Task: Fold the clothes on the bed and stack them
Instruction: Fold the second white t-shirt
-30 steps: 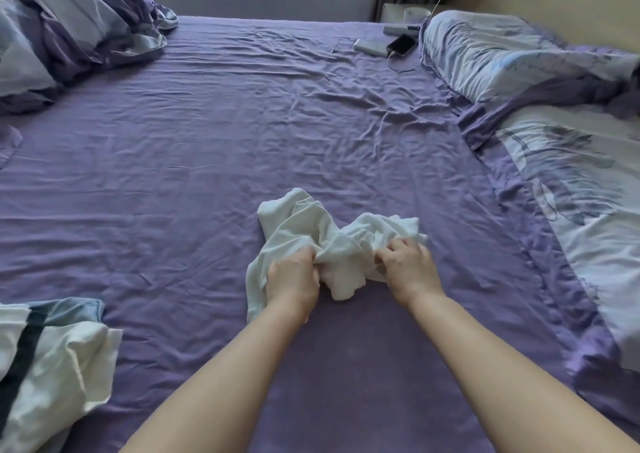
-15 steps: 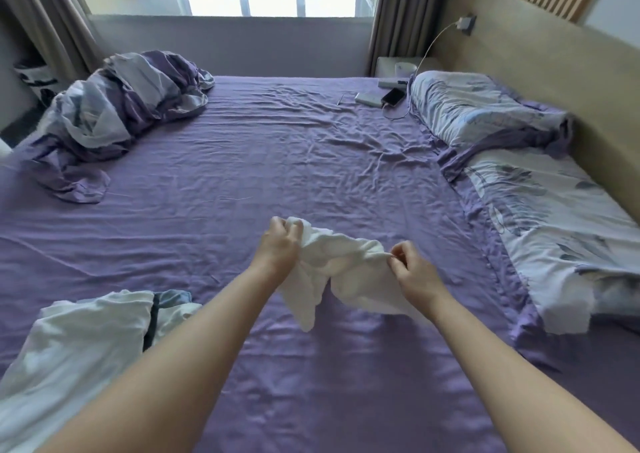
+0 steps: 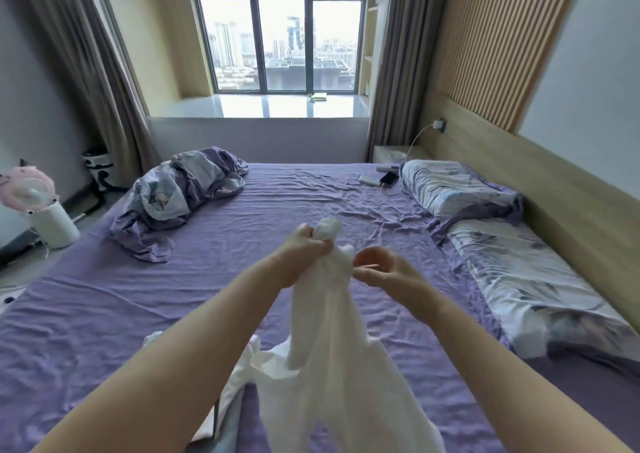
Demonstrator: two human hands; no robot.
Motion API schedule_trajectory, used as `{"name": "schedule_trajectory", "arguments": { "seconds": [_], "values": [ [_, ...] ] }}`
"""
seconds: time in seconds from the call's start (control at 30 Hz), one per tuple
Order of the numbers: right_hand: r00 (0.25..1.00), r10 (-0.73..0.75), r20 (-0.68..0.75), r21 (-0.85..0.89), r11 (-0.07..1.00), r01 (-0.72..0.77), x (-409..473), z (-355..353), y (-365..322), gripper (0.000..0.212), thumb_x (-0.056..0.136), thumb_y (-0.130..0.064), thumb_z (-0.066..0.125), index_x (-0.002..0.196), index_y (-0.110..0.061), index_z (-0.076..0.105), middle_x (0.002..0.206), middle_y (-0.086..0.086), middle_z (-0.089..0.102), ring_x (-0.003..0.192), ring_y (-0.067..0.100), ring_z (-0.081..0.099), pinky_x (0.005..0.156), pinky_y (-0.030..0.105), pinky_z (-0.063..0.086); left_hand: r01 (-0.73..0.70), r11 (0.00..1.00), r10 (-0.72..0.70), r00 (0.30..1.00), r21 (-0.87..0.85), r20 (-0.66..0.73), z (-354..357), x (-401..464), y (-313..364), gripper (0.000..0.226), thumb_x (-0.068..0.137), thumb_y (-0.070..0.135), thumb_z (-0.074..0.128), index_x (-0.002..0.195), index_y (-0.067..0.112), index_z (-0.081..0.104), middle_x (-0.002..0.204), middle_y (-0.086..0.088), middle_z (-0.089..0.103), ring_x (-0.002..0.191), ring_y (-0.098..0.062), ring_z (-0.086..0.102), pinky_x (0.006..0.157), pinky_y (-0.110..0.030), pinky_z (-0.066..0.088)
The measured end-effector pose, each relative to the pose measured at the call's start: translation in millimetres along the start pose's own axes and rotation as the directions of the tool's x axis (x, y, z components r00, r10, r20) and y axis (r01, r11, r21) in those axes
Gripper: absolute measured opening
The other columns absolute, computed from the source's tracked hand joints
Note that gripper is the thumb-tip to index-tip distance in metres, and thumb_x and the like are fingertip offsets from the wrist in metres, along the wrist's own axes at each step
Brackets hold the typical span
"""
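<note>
Left hand (image 3: 304, 244): you're gripping bunched top of white garment (image 3: 332, 341), held above bed (image 3: 104, 331).
Right hand (image 3: 377, 269): beside cloth, fingers loose, holding nothing I can see.
Progress: early, no fold yet; 2nd white piece (image 3: 228, 393) under left arm also unfolded, no stack seen.

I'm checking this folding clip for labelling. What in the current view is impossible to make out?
- White garment: its lower part is cut off by the bottom edge, and motion blur hides what kind of clothing it is.
- Right hand: blurred; whether it has a grip on the cloth is unclear.
- Second garment: mostly hidden behind the left forearm.
- Phone: too small to read.
</note>
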State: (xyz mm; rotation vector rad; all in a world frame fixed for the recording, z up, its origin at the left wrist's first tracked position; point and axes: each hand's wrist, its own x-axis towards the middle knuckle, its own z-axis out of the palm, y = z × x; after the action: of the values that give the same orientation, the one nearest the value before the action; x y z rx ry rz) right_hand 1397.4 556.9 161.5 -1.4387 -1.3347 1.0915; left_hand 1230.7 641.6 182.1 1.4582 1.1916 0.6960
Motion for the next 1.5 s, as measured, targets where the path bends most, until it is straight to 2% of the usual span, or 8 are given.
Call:
{"name": "schedule_trajectory", "arguments": {
  "seconds": [0.3, 0.4, 0.5, 0.67, 0.8, 1.07, 1.3, 1.5],
  "values": [
    [0.932, -0.34, -0.125, -0.257, 0.918, 0.301, -57.1, 53.0, -78.2, 0.065, 0.081, -0.024, 0.073, 0.136, -0.034, 0.039, 0.139, -0.005, 0.037, 0.116, 0.013, 0.052, 0.092, 0.032, 0.05, 0.075, 0.992, -0.082, 0.994, -0.097, -0.076, -15.9, -62.7, 78.4, 0.019, 0.091, 0.01, 0.04, 0.073, 0.008, 0.048, 0.072, -0.012, 0.045, 0.062, -0.022, 0.046, 0.056, -0.026, 0.037],
    [0.688, -0.712, 0.139, -0.744, 0.384, 0.547, -69.9, 48.1, -103.4, 0.067, 0.079, -0.021, 0.066, 0.139, -0.032, 0.04, 0.149, 0.003, 0.029, 0.136, 0.017, 0.029, 0.106, 0.032, 0.034, 0.124, 0.973, -0.114, 0.992, -0.195, 0.062, -34.8, -80.0, 97.7, 0.019, 0.093, 0.004, 0.037, 0.079, 0.005, 0.05, 0.072, -0.013, 0.045, 0.063, -0.024, 0.05, 0.056, -0.028, 0.042],
    [0.492, -0.757, 0.43, -0.827, -0.112, 0.551, -80.4, 40.7, -126.2, 0.053, 0.074, -0.022, 0.065, 0.126, -0.027, 0.058, 0.146, 0.014, 0.039, 0.138, 0.032, 0.029, 0.105, 0.045, 0.035, 0.183, 0.964, -0.149, 0.973, -0.193, 0.178, -57.1, -91.9, 108.7, 0.024, 0.093, -0.003, 0.03, 0.08, 0.005, 0.048, 0.07, -0.008, 0.044, 0.059, -0.018, 0.047, 0.049, -0.026, 0.046],
    [0.456, -0.597, 0.66, -0.75, -0.486, 0.449, -83.4, 52.8, -139.4, 0.023, 0.082, -0.024, 0.059, 0.104, -0.03, 0.066, 0.139, 0.012, 0.05, 0.135, 0.034, 0.036, 0.109, 0.049, 0.032, 0.192, 0.974, -0.158, 0.957, -0.119, 0.244, -74.6, -107.9, 130.0, 0.015, 0.091, -0.005, 0.036, 0.086, -0.002, 0.051, 0.074, -0.01, 0.052, 0.056, -0.019, 0.057, 0.041, -0.021, 0.05],
    [0.46, -0.76, 0.459, -0.853, -0.231, 0.468, -75.9, 59.7, -158.2, 0.016, 0.068, -0.018, 0.074, 0.084, -0.015, 0.07, 0.1, 0.004, 0.07, 0.11, 0.028, 0.061, 0.101, 0.043, 0.043, 0.111, 0.984, -0.061, 0.943, -0.138, 0.326, -78.2, -112.6, 131.2, 0.018, 0.096, 0.007, 0.041, 0.086, 0.003, 0.055, 0.071, -0.008, 0.056, 0.056, -0.016, 0.061, 0.054, -0.029, 0.055],
    [0.844, -0.508, -0.173, -0.675, 0.685, 0.274, -62.4, 36.2, -145.0, 0.017, 0.072, -0.014, 0.074, 0.068, -0.005, 0.06, 0.066, 0.002, 0.056, 0.072, 0.022, 0.051, 0.061, 0.018, 0.032, 0.116, 0.985, -0.026, 0.829, -0.127, 0.558, -63.5, -114.4, 55.7, 0.068, 0.082, 0.074, 0.028, 0.093, 0.02, 0.067, 0.08, 0.0, 0.063, 0.073, -0.016, 0.059, 0.068, -0.028, 0.049],
    [0.95, -0.28, -0.137, -0.53, 0.831, 0.168, -63.3, 23.5, -143.7, 0.012, 0.08, -0.019, 0.069, 0.086, -0.02, 0.057, 0.08, -0.003, 0.057, 0.071, 0.01, 0.052, 0.059, 0.013, 0.039, 0.001, 0.975, 0.096, 0.899, -0.22, 0.427, -41.8, -127.6, 25.0, 0.04, 0.079, 0.039, 0.071, 0.107, 0.011, 0.066, 0.098, -0.006, 0.068, 0.087, -0.019, 0.066, 0.086, -0.039, 0.052],
    [0.995, -0.017, 0.094, -0.393, 0.918, 0.053, -75.0, 13.8, -144.9, 0.022, 0.081, -0.03, 0.071, 0.099, -0.018, 0.07, 0.098, 0.004, 0.066, 0.089, 0.015, 0.062, 0.08, 0.026, 0.05, -0.111, 0.986, 0.148, 0.919, -0.122, 0.366, -33.6, -128.0, 36.4, 0.012, 0.091, 0.025, 0.061, 0.085, 0.017, 0.067, 0.072, 0.006, 0.066, 0.062, -0.006, 0.061, 0.055, -0.018, 0.049]
  ]
}}
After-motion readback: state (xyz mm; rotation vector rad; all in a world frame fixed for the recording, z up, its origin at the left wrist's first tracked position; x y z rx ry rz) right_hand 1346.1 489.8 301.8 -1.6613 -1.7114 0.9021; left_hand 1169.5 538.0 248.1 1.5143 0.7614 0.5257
